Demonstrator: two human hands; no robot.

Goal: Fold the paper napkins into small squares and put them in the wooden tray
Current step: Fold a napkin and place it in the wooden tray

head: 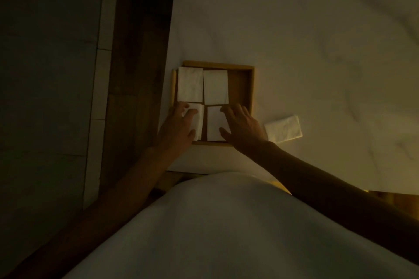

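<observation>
Folded napkins are laid four to the wooden tray (247, 88): two at the far side (190, 85) (215, 86), two near. The near-left napkin (197, 120) is pressed under the spread left hand (179, 127), and the near-right napkin (214, 123) under the spread right hand (243, 128); nothing is pinched. Placing and tidying seems to be in hand, though the light is dim. One more napkin (283, 128) lies on the table (317, 41) just right of the tray, and should be fetched next. No writing can be read.
</observation>
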